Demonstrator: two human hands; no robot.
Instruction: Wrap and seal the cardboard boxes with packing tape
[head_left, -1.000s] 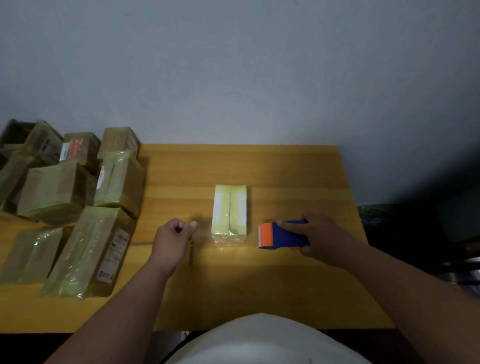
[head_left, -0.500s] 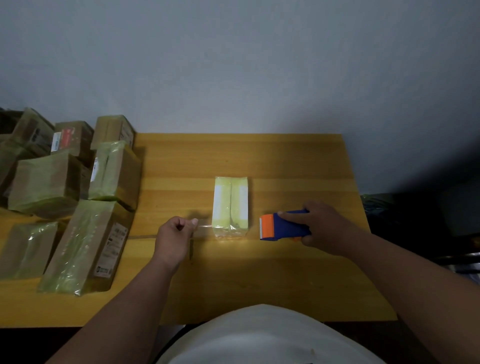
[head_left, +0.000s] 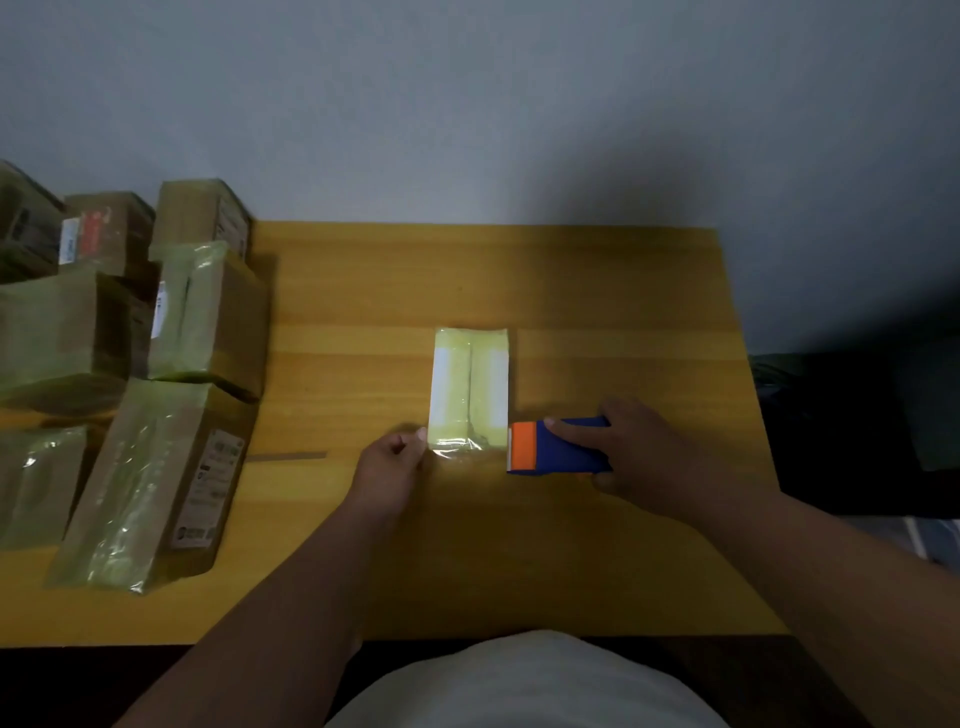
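Box (head_left: 470, 387), small, pale yellow-green, already under glossy film, lies at the centre of the frame on the wooden table (head_left: 597, 291). Left hand (head_left: 389, 467), fingers curled, pinches the clear tape (head_left: 457, 448) at the box's lower left corner; the strip itself is barely discernible, a sheen across the near end. Right hand (head_left: 639, 457) grasps the blue and orange tape dispenser (head_left: 556, 447), just beside the lower right corner; the roll is hidden. Stacked wrapped parcels (head_left: 156, 415) occupy the left of the frame, partly cut off, labels illegible. A thin dark strip (head_left: 285, 457) lies between them and the left hand.
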